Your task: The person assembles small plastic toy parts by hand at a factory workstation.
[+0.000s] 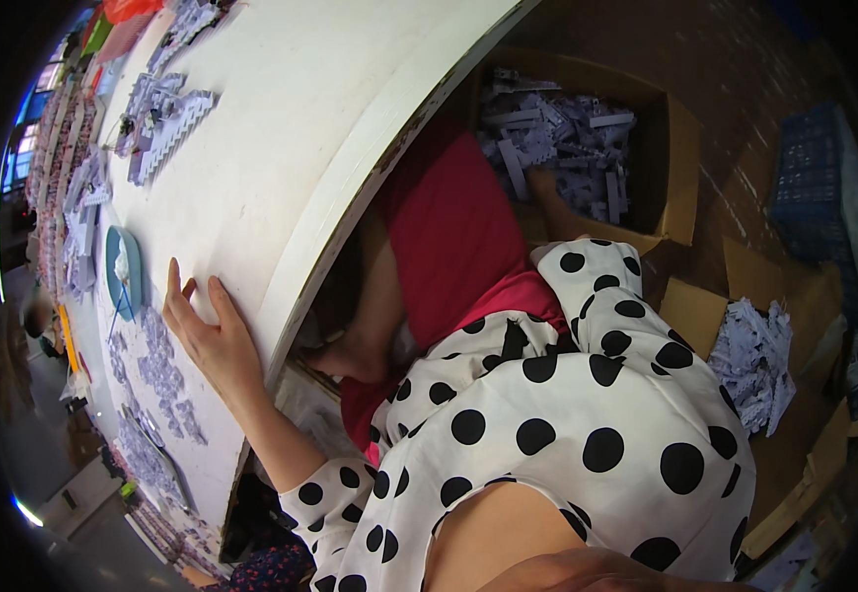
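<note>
The left hand lies flat with open fingers on the white bench, while the right hand reaches into the cardboard box of grey plastic parts, its fingers hidden.

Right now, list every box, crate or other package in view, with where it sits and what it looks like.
Open box: floor under the table's edge, top right; brown cardboard, full of grey plastic parts; right hand reaches into it.
Second box: floor, right; brown cardboard, flaps open, holding a pale grey pile.
Crate: floor, far right; blue lattice plastic.
Labels, signs, screens: none readable.
</note>
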The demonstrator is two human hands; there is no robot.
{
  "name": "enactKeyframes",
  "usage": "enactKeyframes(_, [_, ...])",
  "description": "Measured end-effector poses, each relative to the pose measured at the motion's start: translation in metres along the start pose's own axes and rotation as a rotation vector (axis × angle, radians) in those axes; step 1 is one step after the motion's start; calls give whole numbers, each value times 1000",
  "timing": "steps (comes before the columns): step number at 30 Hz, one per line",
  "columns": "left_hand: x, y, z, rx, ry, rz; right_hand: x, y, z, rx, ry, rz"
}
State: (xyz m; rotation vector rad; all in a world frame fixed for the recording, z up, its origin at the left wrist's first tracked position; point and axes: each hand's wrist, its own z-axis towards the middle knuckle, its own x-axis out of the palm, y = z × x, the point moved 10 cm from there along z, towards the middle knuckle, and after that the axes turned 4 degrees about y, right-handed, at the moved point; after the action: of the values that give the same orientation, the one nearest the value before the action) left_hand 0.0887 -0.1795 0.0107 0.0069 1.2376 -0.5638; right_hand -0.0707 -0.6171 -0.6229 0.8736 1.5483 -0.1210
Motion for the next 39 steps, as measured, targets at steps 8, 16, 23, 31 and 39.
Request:
enactKeyframes(8, [-10, 12, -6, -26, -5, 62, -30, 49, -2, 3, -7, -29])
enactKeyframes(16, [-11, 15, -6, -45, 14, 65, -51, 63, -11, 116, -132, 198])
enactKeyframes(23, [-4, 9, -3, 22, 11, 75, -74, 60, -37, 281, -274, 989])
enactKeyframes(31, [-8, 13, -5, 6, 10, 76, -105, 115, -42, 244, -243, 612])
enactKeyframes(39, [0, 4, -1, 26, 17, 54, -114, 86, -37, 361, -490, 605])
